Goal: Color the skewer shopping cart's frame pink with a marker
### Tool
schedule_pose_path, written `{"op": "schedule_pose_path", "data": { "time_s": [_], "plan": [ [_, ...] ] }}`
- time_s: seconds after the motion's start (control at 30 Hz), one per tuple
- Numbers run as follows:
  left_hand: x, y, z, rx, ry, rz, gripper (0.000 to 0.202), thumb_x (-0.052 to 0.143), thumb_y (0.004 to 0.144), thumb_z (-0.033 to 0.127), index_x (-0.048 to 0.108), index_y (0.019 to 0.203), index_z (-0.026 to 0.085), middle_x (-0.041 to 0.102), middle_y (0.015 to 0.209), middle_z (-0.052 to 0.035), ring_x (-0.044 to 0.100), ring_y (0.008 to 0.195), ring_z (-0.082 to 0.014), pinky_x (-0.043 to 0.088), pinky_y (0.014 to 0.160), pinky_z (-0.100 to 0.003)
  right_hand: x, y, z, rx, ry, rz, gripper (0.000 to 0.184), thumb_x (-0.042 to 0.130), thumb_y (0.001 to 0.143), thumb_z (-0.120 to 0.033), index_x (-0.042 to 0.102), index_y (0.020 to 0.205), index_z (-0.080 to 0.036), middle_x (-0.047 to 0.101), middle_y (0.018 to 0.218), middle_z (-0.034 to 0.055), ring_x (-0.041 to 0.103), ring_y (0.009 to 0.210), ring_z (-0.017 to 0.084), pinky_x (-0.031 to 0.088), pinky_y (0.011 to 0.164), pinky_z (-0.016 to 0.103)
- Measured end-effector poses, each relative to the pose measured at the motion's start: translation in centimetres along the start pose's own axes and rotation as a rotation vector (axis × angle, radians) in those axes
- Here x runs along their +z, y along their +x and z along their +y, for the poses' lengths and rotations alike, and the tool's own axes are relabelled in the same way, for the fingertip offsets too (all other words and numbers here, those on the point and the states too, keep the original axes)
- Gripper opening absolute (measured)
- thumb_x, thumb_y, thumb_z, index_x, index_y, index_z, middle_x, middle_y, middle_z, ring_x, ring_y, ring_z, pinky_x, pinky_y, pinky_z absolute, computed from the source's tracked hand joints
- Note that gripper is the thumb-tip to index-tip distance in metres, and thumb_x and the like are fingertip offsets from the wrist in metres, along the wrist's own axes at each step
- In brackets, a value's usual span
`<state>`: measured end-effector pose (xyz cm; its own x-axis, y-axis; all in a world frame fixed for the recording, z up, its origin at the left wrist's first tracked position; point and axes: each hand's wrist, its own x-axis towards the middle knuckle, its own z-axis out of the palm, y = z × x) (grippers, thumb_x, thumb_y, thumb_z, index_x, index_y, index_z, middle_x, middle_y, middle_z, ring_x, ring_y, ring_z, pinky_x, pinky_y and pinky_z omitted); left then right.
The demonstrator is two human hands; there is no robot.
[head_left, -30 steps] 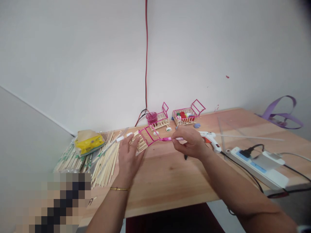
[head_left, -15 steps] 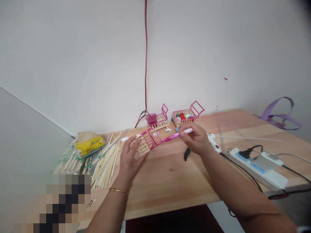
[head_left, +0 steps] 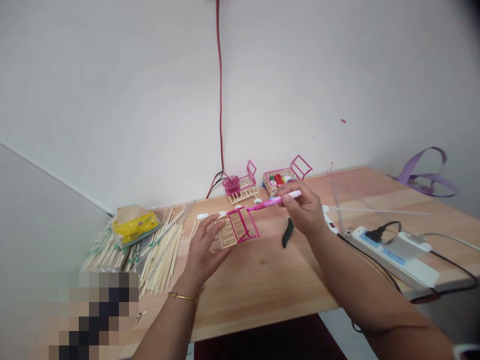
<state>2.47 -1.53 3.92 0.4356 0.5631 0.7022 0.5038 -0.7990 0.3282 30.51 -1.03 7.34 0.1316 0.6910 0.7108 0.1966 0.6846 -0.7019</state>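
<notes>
My left hand [head_left: 204, 247] is closed on a small cart made of wooden sticks [head_left: 228, 232], its rim and handle frame coloured magenta. Between the thumb and fingers of my right hand [head_left: 305, 207] is a paintbrush [head_left: 275, 201] with a pale handle end and a magenta-stained front part. The brush tip meets, or comes very near, the cart's magenta handle frame. Behind them a similar stick cart [head_left: 245, 190] stands beside a clear cup of magenta paint [head_left: 231, 185]. Another stick cart [head_left: 296, 172] to the right holds several small paint pots [head_left: 278, 178].
Loose wooden sticks [head_left: 163, 260] and a yellow packet [head_left: 135, 225] lie at left. A dark green curved object [head_left: 288, 233] rests near my right hand. A white glue gun [head_left: 330, 222], a power strip [head_left: 397, 260] with cables and a purple strap [head_left: 423, 175] are at right.
The cart in my left hand has turned, so its handle frame now points more to the right and lower. The brush tip has shifted to the frame's upper part.
</notes>
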Motion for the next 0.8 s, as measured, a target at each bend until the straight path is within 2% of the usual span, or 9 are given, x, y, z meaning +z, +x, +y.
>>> {"op": "schedule_pose_path", "data": {
  "time_s": [0.27, 0.43, 0.63, 0.8],
  "plan": [
    [-0.49, 0.49, 0.37, -0.062, 0.013, 0.066, 0.056, 0.072, 0.077, 0.023, 0.050, 0.129, 0.024, 0.053, 0.130, -0.0111, 0.052, 0.122, -0.0248, 0.047, 0.102, -0.047, -0.20, -0.06, 0.39, -0.015, 0.073, -0.075, 0.014, 0.062, 0.087, -0.034, 0.058, 0.083, -0.022, 0.055, 0.072, -0.0009, 0.051, 0.064, 0.014, 0.042, 0.062, 0.029],
    [-0.41, 0.48, 0.24, -0.062, 0.014, 0.069, 0.056, 0.072, 0.077, 0.024, 0.050, 0.129, 0.024, 0.053, 0.130, -0.0112, 0.052, 0.122, -0.0247, 0.046, 0.102, -0.046, -0.12, -0.02, 0.49, -0.001, 0.126, -0.027, 0.016, 0.060, 0.088, -0.037, 0.058, 0.084, -0.022, 0.054, 0.069, -0.0016, 0.051, 0.063, 0.014, 0.041, 0.061, 0.029],
    [-0.30, 0.43, 0.17, -0.060, 0.008, 0.063, 0.057, 0.072, 0.077, 0.023, 0.050, 0.129, 0.023, 0.053, 0.130, -0.0113, 0.052, 0.122, -0.0244, 0.046, 0.102, -0.046, 0.01, -0.16, 0.23, 0.018, 0.166, -0.126, 0.014, 0.062, 0.088, -0.035, 0.058, 0.084, -0.022, 0.054, 0.069, -0.0015, 0.051, 0.064, 0.014, 0.042, 0.062, 0.029],
    [-0.32, 0.42, 0.31, -0.050, 0.004, 0.046, 0.057, 0.072, 0.077, 0.023, 0.049, 0.130, 0.024, 0.052, 0.131, -0.0117, 0.051, 0.123, -0.0248, 0.046, 0.102, -0.046, 0.08, -0.09, 0.08, 0.012, 0.135, -0.077, 0.014, 0.062, 0.087, -0.035, 0.058, 0.084, -0.022, 0.055, 0.071, -0.0012, 0.053, 0.066, 0.014, 0.043, 0.062, 0.029]
  ]
}}
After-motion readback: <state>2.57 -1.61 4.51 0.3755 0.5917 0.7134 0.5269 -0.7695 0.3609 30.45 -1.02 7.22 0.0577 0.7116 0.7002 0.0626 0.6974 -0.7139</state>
